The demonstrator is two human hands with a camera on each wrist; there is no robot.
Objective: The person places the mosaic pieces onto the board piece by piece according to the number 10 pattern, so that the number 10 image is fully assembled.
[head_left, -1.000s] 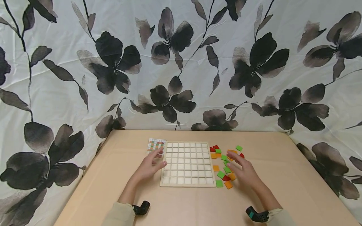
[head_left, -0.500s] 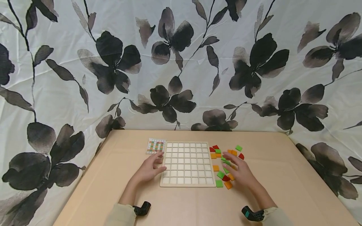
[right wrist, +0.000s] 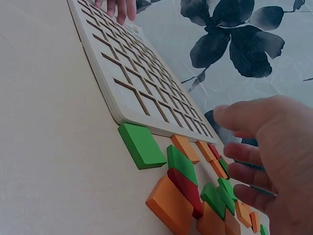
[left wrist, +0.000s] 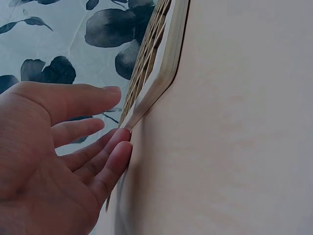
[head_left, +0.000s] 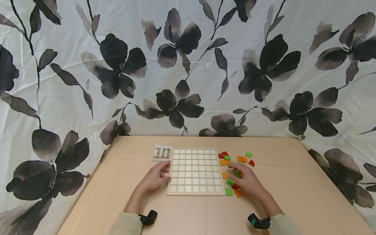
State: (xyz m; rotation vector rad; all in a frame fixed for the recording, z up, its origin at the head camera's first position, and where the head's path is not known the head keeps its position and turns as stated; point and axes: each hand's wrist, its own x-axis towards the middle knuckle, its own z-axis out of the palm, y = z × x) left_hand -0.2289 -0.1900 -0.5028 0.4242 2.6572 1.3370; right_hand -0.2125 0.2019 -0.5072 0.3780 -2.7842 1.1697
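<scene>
A square wooden grid board (head_left: 196, 195) with rows of pale cells lies flat on the table. My left hand (head_left: 155, 177) is at its left edge, thumb and fingers spread; in the left wrist view the fingertips (left wrist: 122, 147) look close against the board's side, though contact is hard to tell. Over the loose tiles right of the board hovers my right hand (head_left: 248, 179), fingers loosely bent and apart. Nothing shows in its grasp in the right wrist view. Beneath and around it lie a green tile (right wrist: 142, 146), an orange tile (right wrist: 170, 203) and a red piece (right wrist: 186, 191); the hand hides some others.
A small pattern card (head_left: 163, 152) with coloured squares lies by the board's upper left corner. Farther back are orange tiles (head_left: 242, 159), a green tile (head_left: 248, 154) and a red piece (head_left: 251, 163). A floral cloth (head_left: 188, 65) hangs behind the table (head_left: 194, 215).
My right hand has moved left over the tiles, toward the board's right edge. The left hand has shifted slightly down and left, away from the card. The board and visible tiles stay put.
</scene>
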